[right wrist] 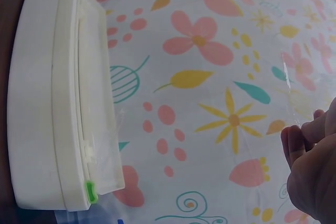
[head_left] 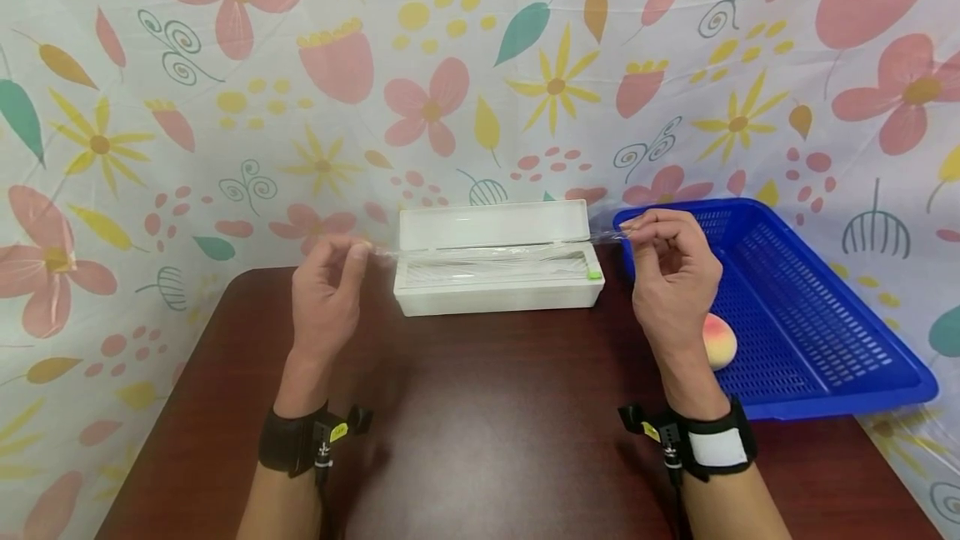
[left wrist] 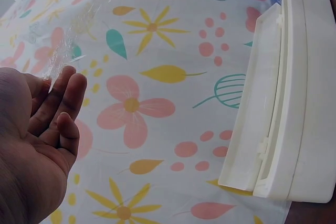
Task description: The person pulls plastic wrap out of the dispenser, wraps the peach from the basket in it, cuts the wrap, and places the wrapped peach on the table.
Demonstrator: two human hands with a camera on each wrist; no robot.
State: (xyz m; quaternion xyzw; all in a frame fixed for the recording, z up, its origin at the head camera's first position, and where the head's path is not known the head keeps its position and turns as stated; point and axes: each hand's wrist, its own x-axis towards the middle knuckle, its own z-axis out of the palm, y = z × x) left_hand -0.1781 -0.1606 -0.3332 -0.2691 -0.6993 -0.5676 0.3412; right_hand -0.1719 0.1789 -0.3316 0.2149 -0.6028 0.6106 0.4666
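A strip of clear plastic wrap (head_left: 487, 253) stretches sideways between my two hands, above an open white wrap dispenser box (head_left: 495, 297). My left hand (head_left: 327, 294) pinches one end between thumb and fingers, left of the box; the left wrist view shows the crinkled film (left wrist: 63, 51) rising from those fingertips. At the other end, my right hand (head_left: 675, 273) pinches the film to the right of the box. The dispenser's lid (head_left: 495, 225) stands raised at the back, and a green slider (head_left: 595, 275) sits at its right front corner.
A blue plastic basket (head_left: 825, 315) stands on the right of the dark brown table (head_left: 480, 423), partly behind my right arm. In it lies a peach (head_left: 720, 342), partly covered by my wrist. A flower-patterned sheet (head_left: 427, 48) hangs behind the table.
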